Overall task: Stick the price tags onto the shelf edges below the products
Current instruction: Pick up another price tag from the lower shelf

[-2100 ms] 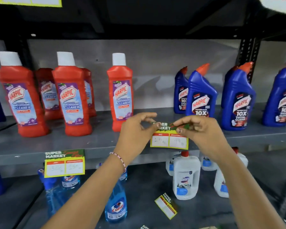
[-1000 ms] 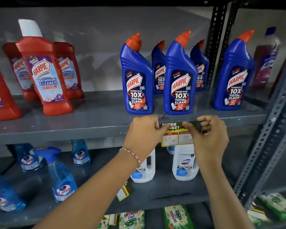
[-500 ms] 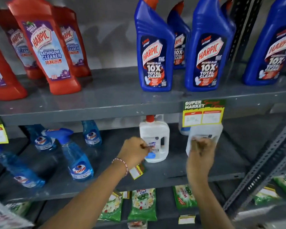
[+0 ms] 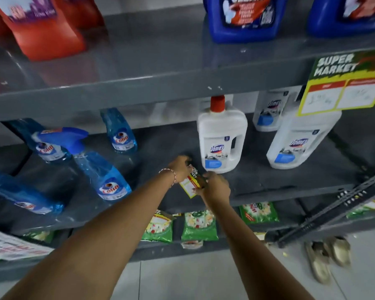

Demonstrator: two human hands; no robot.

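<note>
Both hands at the middle shelf (image 4: 268, 180).
Left hand (image 4: 180, 167) and right hand (image 4: 215, 188) each pinch the price tag (image 4: 189, 184) near the shelf's front edge.

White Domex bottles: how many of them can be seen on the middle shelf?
3. One stands just behind the hands, one stands to its right at the front, and one stands further back between them. Others may be hidden behind these.

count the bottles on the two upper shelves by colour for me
Red bottles: 2, cut off by the frame's top.
Dark blue bottles: 2, also cut off.
Light blue spray bottles: 4.
White bottles: 3.
Total: 11 bottles.
</note>
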